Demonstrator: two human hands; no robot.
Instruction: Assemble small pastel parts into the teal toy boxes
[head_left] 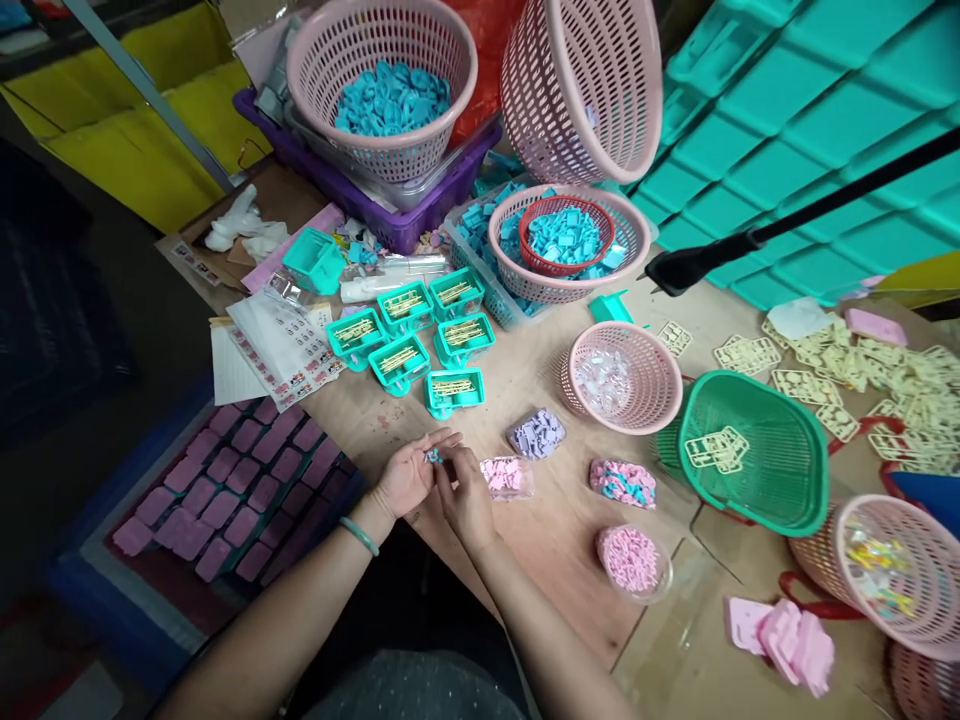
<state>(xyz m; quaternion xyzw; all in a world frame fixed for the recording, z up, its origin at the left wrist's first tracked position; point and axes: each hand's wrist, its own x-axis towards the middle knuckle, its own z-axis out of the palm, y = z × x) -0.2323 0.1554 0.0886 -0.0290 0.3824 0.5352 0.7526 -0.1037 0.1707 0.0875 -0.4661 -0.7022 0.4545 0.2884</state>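
Palm up, my left hand (409, 478) is open, with small blue pieces (433, 456) lying at its fingers; a green bangle is on that wrist. My right hand (469, 495) meets it from the right, fingers bent together over the palm's edge, and what they pinch is too small to make out. Just right of the hands is a clear tub of pink pieces (506, 476), with a tub of lilac pieces (537, 435) behind it. Several teal boxes (454, 391) holding cream sticks stand beyond the hands.
Pink baskets (630, 378), a green basket (814, 450) and tubs of pink pieces (631, 560) stand to the right. Blue pieces fill baskets at the back. Printed sheets (281, 345) lie left. A black rod (825, 205) juts in from the upper right.
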